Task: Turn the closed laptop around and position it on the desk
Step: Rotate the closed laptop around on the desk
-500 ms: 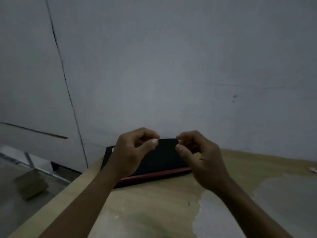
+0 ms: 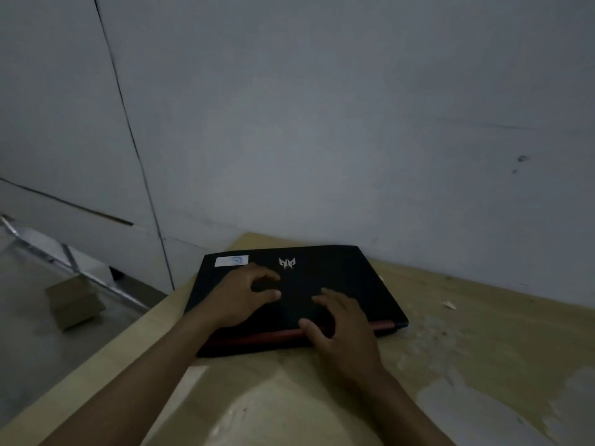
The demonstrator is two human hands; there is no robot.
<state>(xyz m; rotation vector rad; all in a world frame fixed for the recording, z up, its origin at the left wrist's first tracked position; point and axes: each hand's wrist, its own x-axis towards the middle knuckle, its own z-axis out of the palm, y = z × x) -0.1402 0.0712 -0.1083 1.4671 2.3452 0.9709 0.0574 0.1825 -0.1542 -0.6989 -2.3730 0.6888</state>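
Closed black laptop with a red hinge strip (image 2: 347, 278) lies flat on the worn wooden table (image 2: 467, 342). Left hand (image 2: 240, 296) and right hand (image 2: 341, 329) rest on its lid, fingers loosely curled, gripping nothing.

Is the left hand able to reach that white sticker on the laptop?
Probably yes. The left hand rests on the laptop lid just below the white sticker, with nothing between them.
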